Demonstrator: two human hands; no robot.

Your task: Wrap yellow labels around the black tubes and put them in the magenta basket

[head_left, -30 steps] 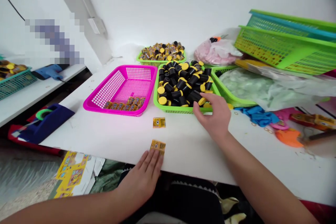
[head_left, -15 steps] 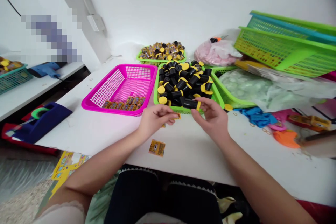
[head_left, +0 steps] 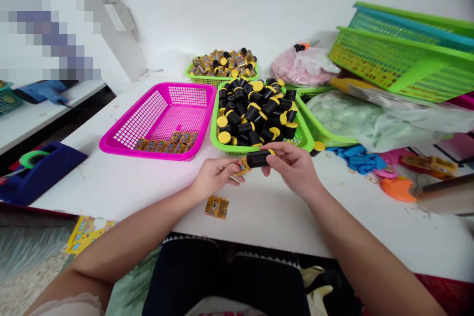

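Note:
Between the fingers of my left hand is a yellow printed label sleeve, its right end against a black canister. My right hand grips that canister by its yellow-capped end, holding it sideways. Whether the canister's tip is inside the sleeve I cannot tell. Flat on the white table below my left hand lies another yellow label sleeve. Just beyond my hands a green basket is heaped with black, yellow-capped canisters. To its left, a pink basket has several labelled canisters lined up along its near side.
Behind, another green basket is full of labelled canisters. Stacked baskets and plastic bags crowd the right. A loose canister lies beside the green basket. A blue tape dispenser and a blue heat gun are at left.
My right hand has brought the black canister from the basket's near edge toward me and left, up to the sleeve in my left hand. The view has shifted slightly.

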